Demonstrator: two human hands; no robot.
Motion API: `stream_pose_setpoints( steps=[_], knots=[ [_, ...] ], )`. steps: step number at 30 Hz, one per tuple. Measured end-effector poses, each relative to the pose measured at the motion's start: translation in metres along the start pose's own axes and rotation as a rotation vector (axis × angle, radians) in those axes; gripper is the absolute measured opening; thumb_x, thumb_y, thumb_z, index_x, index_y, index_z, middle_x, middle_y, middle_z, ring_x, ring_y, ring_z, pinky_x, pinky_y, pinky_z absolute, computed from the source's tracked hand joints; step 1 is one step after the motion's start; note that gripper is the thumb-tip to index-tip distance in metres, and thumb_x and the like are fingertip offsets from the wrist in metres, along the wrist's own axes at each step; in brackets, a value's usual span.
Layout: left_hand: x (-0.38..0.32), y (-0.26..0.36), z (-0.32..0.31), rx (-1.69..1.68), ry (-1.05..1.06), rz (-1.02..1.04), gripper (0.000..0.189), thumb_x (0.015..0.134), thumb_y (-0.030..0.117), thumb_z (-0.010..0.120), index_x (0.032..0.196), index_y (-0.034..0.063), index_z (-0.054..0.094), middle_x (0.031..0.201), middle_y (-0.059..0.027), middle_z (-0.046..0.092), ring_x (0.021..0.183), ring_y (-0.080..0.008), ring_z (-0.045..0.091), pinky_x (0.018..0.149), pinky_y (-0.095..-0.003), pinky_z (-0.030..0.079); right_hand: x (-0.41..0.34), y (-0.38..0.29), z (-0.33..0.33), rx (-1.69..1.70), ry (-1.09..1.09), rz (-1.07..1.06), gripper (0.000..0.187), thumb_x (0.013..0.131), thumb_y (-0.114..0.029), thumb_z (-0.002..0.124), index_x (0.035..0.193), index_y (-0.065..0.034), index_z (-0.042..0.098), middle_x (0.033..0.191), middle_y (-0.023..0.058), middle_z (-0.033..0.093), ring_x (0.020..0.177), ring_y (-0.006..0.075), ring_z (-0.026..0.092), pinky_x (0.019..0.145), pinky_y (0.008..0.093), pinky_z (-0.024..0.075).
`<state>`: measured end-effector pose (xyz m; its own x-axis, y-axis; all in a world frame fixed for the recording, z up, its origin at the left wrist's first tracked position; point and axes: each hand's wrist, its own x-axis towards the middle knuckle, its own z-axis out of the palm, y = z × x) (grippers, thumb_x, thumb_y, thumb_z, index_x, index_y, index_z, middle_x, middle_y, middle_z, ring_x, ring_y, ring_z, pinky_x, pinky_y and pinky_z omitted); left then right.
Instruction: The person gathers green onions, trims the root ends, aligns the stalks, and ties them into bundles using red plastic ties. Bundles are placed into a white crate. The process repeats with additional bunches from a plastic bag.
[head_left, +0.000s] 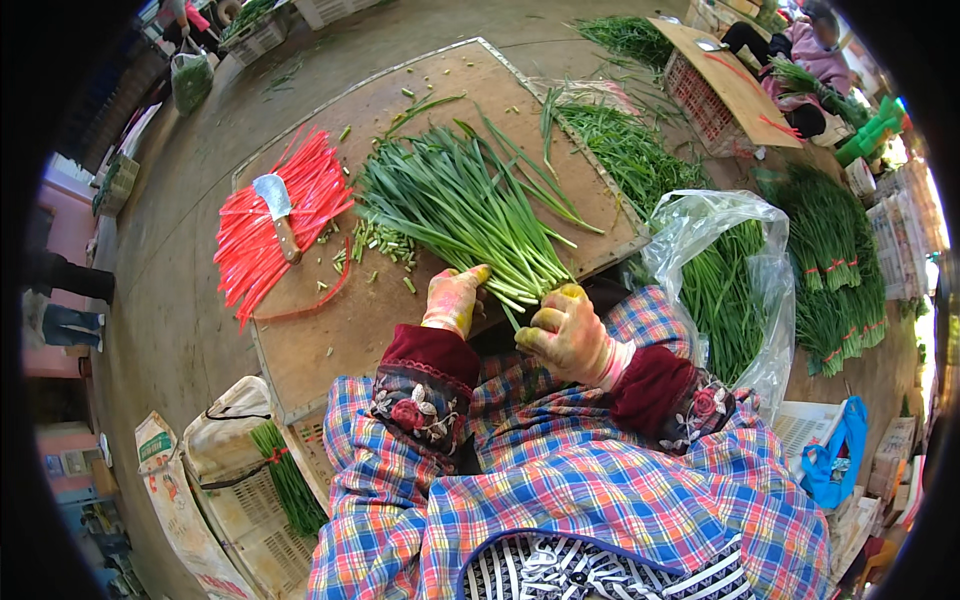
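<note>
A loose bunch of garlic chives (465, 210) lies on a wooden board, its pale cut ends pointing towards me over the near edge. My left hand (452, 301), in a stained glove, grips the left side of the stems near their base; its fingers are partly hidden. At the right of the cut ends is my right hand (568, 335), also gloved, its fingers curled around a thin green leaf or stem. To the left, a knife with a wooden handle (286, 238) rests on a pile of red plastic ties (262, 259). Trimmed stem pieces (382, 244) are scattered beside the bunch.
The board (315, 360) has a worn rim. Right of it stands a clear plastic bag (772, 300) of chives, with tied bundles (832, 277) beyond. Crates and a tied bundle (285, 472) are at lower left. Another person (814, 64) sits at upper right.
</note>
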<state>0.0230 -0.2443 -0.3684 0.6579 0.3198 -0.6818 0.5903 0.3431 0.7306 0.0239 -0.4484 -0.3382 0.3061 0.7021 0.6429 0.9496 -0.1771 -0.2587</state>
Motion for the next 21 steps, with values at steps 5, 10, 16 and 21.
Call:
stream_pose_setpoints(
  steps=[5,10,16,21],
  knots=[
    [0.009,-0.004,-0.010,0.014,0.016,-0.053,0.020,0.087,0.017,0.070,0.085,0.0045,0.055,0.065,-0.0056,0.054,0.042,-0.0156,0.044,0.039,-0.0344,0.040,-0.010,-0.018,-0.021,0.056,0.068,0.037,0.024,0.061,-0.017,0.077,0.082,-0.0156,0.067,0.072,-0.0018,0.054,0.070,0.0213,0.056,0.063,0.0385,0.0422],
    [0.012,-0.007,-0.016,0.012,-0.033,-0.059,0.020,0.088,0.017,0.070,0.086,0.0062,0.053,0.064,-0.0035,0.054,0.043,-0.0131,0.046,0.041,-0.0317,0.041,0.007,-0.004,-0.078,0.181,0.290,0.217,0.030,0.064,-0.002,0.083,0.089,-0.0103,0.068,0.080,0.0054,0.062,0.081,0.0246,0.060,0.073,0.0368,0.0485],
    [-0.003,-0.002,-0.019,-0.043,-0.094,-0.135,0.019,0.092,0.021,0.066,0.085,0.0118,0.051,0.064,0.0002,0.051,0.044,-0.0095,0.043,0.040,-0.0267,0.035,0.042,0.079,-0.134,-0.473,0.453,0.681,0.028,0.088,-0.020,0.068,0.108,-0.0011,0.062,0.099,0.0175,0.067,0.085,0.0304,0.065,0.076,0.0368,0.0525],
    [-0.007,-0.005,-0.023,-0.122,-0.077,-0.204,0.020,0.094,0.025,0.064,0.083,0.0146,0.050,0.063,0.0019,0.048,0.043,-0.0079,0.041,0.039,-0.0234,0.032,-0.016,0.041,-0.050,0.154,-0.383,0.942,0.040,0.088,-0.041,0.067,0.110,-0.0073,0.068,0.097,0.0183,0.070,0.094,0.0335,0.068,0.081,0.0427,0.0527]
  ],
)
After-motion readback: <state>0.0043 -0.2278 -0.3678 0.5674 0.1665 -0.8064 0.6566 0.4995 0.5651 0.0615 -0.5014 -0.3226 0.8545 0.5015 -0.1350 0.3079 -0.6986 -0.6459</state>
